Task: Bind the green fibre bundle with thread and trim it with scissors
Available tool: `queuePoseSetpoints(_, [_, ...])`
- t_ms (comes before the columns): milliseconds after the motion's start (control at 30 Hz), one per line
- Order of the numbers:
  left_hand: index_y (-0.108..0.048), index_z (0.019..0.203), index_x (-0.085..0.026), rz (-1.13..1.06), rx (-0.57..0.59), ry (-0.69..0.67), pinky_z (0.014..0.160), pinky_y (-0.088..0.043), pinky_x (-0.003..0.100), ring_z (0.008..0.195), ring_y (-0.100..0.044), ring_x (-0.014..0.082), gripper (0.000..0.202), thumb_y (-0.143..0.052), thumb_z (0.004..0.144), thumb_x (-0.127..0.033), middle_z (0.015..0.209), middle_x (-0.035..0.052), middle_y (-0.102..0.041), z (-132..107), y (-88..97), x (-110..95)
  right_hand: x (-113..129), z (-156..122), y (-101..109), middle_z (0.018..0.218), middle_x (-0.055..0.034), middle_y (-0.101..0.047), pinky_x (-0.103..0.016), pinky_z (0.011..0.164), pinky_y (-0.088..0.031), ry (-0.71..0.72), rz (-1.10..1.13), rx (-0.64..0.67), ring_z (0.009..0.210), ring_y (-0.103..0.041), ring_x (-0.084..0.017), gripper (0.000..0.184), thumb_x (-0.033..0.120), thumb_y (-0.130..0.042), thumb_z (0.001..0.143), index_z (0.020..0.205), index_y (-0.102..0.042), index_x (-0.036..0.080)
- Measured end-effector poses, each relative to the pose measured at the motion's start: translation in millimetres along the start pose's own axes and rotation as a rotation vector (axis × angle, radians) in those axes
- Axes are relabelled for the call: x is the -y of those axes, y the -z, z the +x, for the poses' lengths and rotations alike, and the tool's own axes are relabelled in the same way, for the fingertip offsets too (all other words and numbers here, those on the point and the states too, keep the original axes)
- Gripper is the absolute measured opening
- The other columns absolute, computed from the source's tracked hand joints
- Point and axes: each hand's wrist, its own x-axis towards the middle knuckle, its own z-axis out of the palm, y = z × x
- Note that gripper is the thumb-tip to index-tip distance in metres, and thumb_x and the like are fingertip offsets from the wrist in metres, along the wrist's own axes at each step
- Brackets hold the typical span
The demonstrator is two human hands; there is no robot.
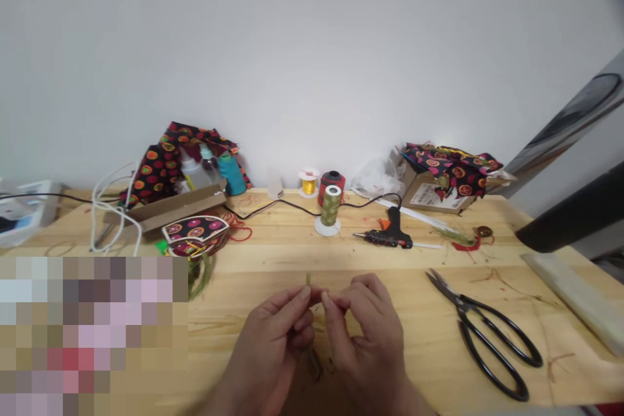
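Note:
My left hand point(280, 335) is closed in a pinch around a small tuft of green thread point(308, 279), whose tip stands up above the thumb. Beside it, fingertips almost meeting, my right hand point(368, 325) also pinches with thumb and forefinger; whatever lies between them is too small to make out. Beyond both hands stands a spool of olive-green thread point(331, 208) on a white base. To the right, black-handled scissors point(480, 331) lie with their blades pointing away.
A glue gun point(390, 231) with a black cord lies behind the hands. Red point(332, 187) and yellow thread spools point(309, 183) stand near the wall. Boxes with patterned cloth point(448, 166) sit at the back. Patterned fabric pieces point(197, 231) lie left. A blurred-out patch covers the lower left.

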Motion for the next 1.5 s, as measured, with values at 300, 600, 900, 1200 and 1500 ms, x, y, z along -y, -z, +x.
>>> queuePoseSetpoints(300, [-0.074,0.071,-0.016,0.037,-0.001,0.070,0.049,-0.037,0.016,0.055,-0.043,0.0076,0.008,-0.070,0.070,-0.023,0.057,-0.0021,-0.051,6.0,-0.9,1.0,-2.6,-2.7,-2.9,0.058,-0.0034,-0.057,-0.032,0.060,-0.029,0.076,-0.079,0.053,0.063,-0.044,-0.017,0.017,0.005,-0.053,0.077,0.064,-0.056,0.016])
queuePoseSetpoints(600, [-0.075,0.077,-0.014,0.116,-0.056,0.071,0.053,-0.041,0.018,0.055,-0.047,0.0097,0.018,-0.070,0.070,-0.030,0.049,-0.0050,-0.042,9.7,1.7,-1.2,-6.2,-6.2,-1.5,0.058,-0.0023,-0.053,-0.032,0.060,-0.027,0.084,-0.094,0.142,0.065,-0.042,-0.017,0.018,0.009,-0.052,0.078,0.061,-0.053,0.016])
queuePoseSetpoints(900, [-0.074,0.078,-0.011,0.124,-0.055,0.057,0.051,-0.039,0.018,0.053,-0.043,0.0077,0.021,-0.071,0.069,-0.031,0.057,-0.0002,-0.056,8.9,1.6,-2.2,-10.1,-11.6,0.4,0.058,-0.0019,-0.052,-0.032,0.060,-0.026,0.067,-0.117,0.190,0.066,-0.042,-0.017,0.019,0.010,-0.051,0.079,0.061,-0.051,0.016])
queuePoseSetpoints(1200, [-0.073,0.079,-0.011,0.126,-0.024,0.038,0.050,-0.037,0.017,0.052,-0.042,0.0063,0.020,-0.069,0.072,-0.030,0.060,-0.0007,-0.057,9.2,4.3,1.5,-11.6,-13.2,1.5,0.060,-0.0016,-0.052,-0.032,0.060,-0.026,0.069,-0.120,0.209,0.067,-0.042,-0.017,0.017,0.010,-0.051,0.077,0.061,-0.050,0.016])
queuePoseSetpoints(1500, [-0.073,0.076,-0.013,0.133,-0.021,0.032,0.050,-0.038,0.017,0.052,-0.041,0.0067,0.018,-0.070,0.071,-0.030,0.058,-0.0018,-0.053,5.8,2.7,0.0,-10.4,-11.6,4.4,0.058,-0.0014,-0.051,-0.031,0.059,-0.027,0.072,-0.136,0.204,0.065,-0.042,-0.016,0.018,0.009,-0.049,0.077,0.060,-0.051,0.016])
